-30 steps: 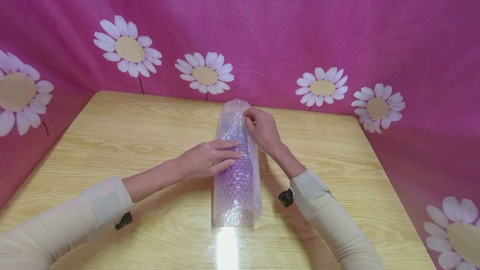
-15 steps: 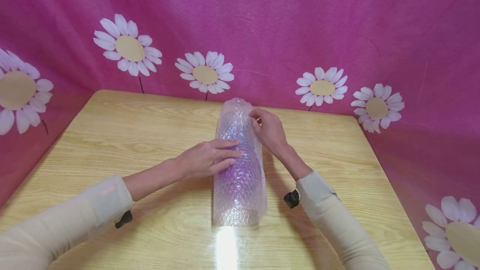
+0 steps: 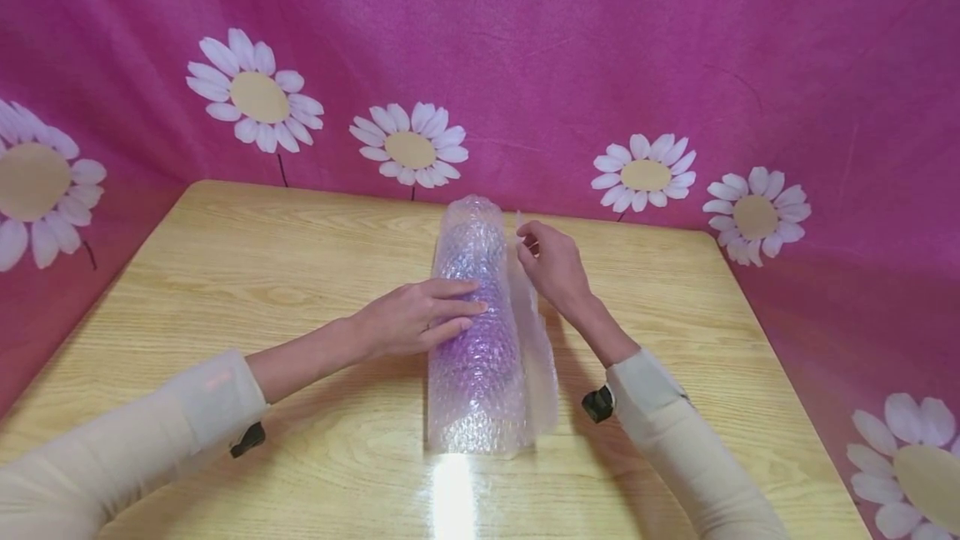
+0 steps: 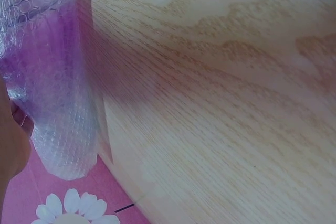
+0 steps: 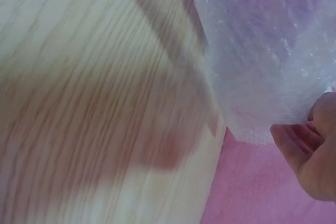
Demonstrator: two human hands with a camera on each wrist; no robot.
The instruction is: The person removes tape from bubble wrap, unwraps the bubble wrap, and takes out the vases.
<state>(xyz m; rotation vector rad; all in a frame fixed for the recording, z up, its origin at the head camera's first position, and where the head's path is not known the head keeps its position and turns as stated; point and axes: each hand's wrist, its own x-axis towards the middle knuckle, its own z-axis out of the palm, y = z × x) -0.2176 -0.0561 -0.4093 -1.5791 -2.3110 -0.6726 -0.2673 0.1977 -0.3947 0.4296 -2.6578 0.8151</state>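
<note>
Bubble-wrapped bundle [image 3: 480,386] lies mid tabletop [image 3: 315,240], lengthwise, far end by the far edge. Left hand [image 3: 408,319] rests on it, fingers extended, gripping nothing. Right hand [image 3: 557,269], fingers curled, pinches loose flap [image 3: 542,386] near far edge, holding it off the bundle, toward right edge.

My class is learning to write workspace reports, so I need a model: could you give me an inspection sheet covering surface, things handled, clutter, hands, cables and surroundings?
Surface: wood-grain table, with a bright glare patch in front of the bundle.
Things handled: bubble wrap around purple contents, lying on the table; what they are cannot be told. A loose flap stands away on the right.
Clutter: nothing seen.
Hands: left hand rests on the wrapped bundle; right hand pinches the flap near its far end.
Cables: nothing seen.
Surroundings: pink cloth with white flowers, behind and on both sides.
</note>
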